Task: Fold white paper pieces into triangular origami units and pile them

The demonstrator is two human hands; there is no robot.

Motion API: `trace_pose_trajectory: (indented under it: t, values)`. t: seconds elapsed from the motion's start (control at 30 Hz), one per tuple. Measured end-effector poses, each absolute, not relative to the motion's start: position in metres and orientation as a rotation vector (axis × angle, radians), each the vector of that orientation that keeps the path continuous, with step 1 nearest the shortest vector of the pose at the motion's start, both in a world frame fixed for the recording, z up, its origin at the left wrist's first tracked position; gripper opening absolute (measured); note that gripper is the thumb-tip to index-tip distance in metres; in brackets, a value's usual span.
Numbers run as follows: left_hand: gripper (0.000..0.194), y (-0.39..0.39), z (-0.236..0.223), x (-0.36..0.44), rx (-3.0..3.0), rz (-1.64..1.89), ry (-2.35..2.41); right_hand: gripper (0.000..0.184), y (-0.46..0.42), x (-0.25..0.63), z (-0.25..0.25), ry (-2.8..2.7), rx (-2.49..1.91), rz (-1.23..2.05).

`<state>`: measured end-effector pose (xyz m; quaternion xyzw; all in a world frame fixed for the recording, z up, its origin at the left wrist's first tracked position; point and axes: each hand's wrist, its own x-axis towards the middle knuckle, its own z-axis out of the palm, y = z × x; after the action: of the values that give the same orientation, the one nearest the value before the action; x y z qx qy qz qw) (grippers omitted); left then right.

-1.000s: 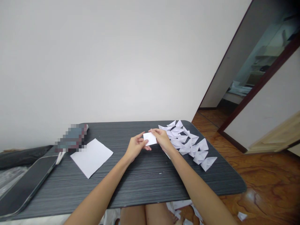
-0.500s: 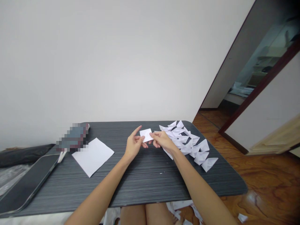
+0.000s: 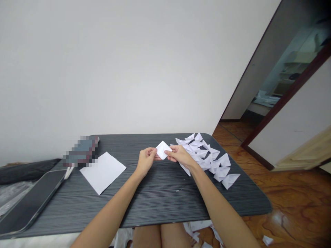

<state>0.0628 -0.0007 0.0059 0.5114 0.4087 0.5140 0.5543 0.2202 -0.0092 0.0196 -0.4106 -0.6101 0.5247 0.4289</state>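
Above the middle of the dark table I hold a small folded square of white paper, turned so that one corner points away from me. My left hand pinches its left corner between thumb and fingers. On the opposite side, my right hand grips the right corner, its thumb lying on the paper's face. Just right of that hand, several folded white paper boats lie in a loose cluster, partly covered by my right hand and forearm.
A flat white paper sheet rests on the table at left, beside a blurred-out object with a white cable. A dark slab with a pale rim sits at the left edge. Paper scraps lie below the table. A white wall stands behind.
The folded paper has turned from a level rectangle to a diamond, point up. My left fingers spread, then closed on its left corner; my right hand shifted its grip.
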Motion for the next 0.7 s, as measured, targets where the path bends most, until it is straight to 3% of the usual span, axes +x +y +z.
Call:
trace_pose_trajectory:
  t: [0.37, 0.5, 0.7]
  values:
    - [0.024, -0.01, 0.008, 0.072, 1.143, 1.117, 0.861, 0.019, -0.002, 0.213, 0.007, -1.434, -1.133, 1.164]
    - [0.041, -0.011, 0.009, 0.071, 1.149, 1.103, 0.872, 0.017, -0.007, 0.207, 0.011, -1.416, -1.152, 1.069]
    - [0.057, -0.004, 0.02, 0.051, 1.358, 1.002, 0.78, 0.033, -0.009, 0.208, 0.013, -1.358, -0.951, 1.313]
